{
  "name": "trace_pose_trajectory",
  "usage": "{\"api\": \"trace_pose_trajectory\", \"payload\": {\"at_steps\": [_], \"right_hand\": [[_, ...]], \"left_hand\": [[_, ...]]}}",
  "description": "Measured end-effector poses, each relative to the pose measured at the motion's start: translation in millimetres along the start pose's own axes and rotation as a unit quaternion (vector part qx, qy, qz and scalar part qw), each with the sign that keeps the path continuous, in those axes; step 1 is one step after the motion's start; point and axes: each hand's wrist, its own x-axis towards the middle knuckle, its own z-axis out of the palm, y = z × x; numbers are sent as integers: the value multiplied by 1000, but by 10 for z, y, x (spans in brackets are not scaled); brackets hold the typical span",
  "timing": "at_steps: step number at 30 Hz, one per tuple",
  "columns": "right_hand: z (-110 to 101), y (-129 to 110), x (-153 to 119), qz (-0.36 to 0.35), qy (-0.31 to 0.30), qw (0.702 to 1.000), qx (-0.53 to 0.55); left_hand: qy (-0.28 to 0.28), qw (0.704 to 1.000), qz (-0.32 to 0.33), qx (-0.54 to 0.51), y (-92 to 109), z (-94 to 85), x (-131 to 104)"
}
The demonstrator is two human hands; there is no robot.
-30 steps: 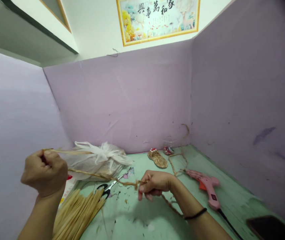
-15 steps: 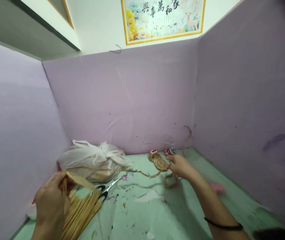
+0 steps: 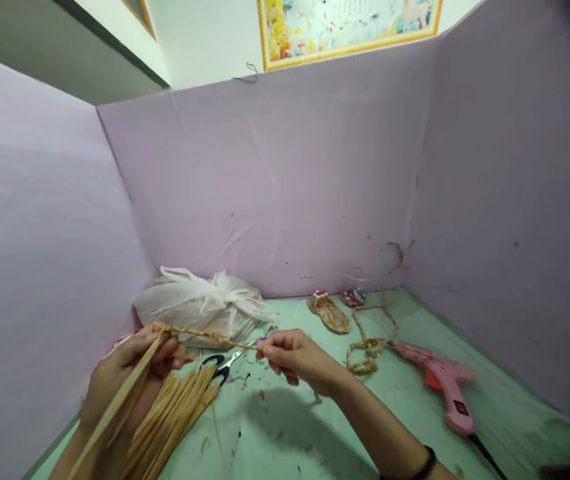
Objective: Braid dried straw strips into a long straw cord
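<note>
A thin twisted straw cord (image 3: 209, 335) stretches between my two hands above the table. My left hand (image 3: 137, 367) pinches its left end, where loose flat straw strips (image 3: 125, 393) fan out and hang toward me. My right hand (image 3: 295, 357) is closed on the cord's other end with thumb and fingertips. Below my left hand lies a bundle of flat straw strips (image 3: 172, 417). Black-handled scissors (image 3: 225, 365) rest beside the bundle, under the cord.
Behind are a tied white plastic bag (image 3: 205, 303), a small woven straw slipper (image 3: 329, 312) and a clear container of beads (image 3: 353, 295). To the right, a coil of cord (image 3: 365, 357) lies by a pink glue gun (image 3: 442, 380). Lilac walls enclose the table.
My right hand has come left, away from the slipper, and now grips the cord nearer my left hand. The coil and glue gun are uncovered. The view has shifted slightly.
</note>
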Motion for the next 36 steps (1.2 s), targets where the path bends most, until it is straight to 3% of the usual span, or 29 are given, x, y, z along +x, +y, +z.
{"api": "trace_pose_trajectory", "payload": {"at_steps": [3, 6, 8, 11, 13, 16, 19, 22, 26, 28, 31, 34, 36], "right_hand": [[-7, 31, 89, -14, 206, 978, -17], [79, 66, 147, -10, 303, 953, -4], [138, 77, 148, 4, 295, 954, 41], [201, 59, 102, 27, 223, 967, 117], [234, 35, 58, 30, 175, 978, 113], [278, 22, 17, 14, 144, 988, 60], [291, 65, 44, 20, 143, 987, 65], [238, 127, 115, 21, 206, 977, 60], [77, 96, 124, 31, 268, 960, 70], [6, 32, 64, 34, 242, 967, 75], [-23, -34, -47, 41, 140, 988, 52], [47, -2, -93, 55, 39, 996, 51], [116, 59, -77, 64, 10, 995, 70]], "left_hand": [[-15, 996, 6, 83, -10, 28, -28], [-68, 963, 49, 256, -111, 184, -99], [-128, 895, 120, 411, -233, 300, -141], [-190, 733, 221, 614, -452, 427, -185], [-211, 646, 248, 690, -577, 482, -211], [-240, 583, 264, 730, -693, 546, -256], [-259, 571, 266, 732, -747, 594, -300], [-272, 565, 256, 736, -771, 597, -316], [-229, 533, 193, 791, -746, 512, -252], [-162, 521, 159, 823, -727, 452, -182], [-37, 525, 126, 841, -738, 386, -78], [42, 562, 125, 816, -818, 360, -21], [41, 610, 139, 779, -894, 344, -6]]}}
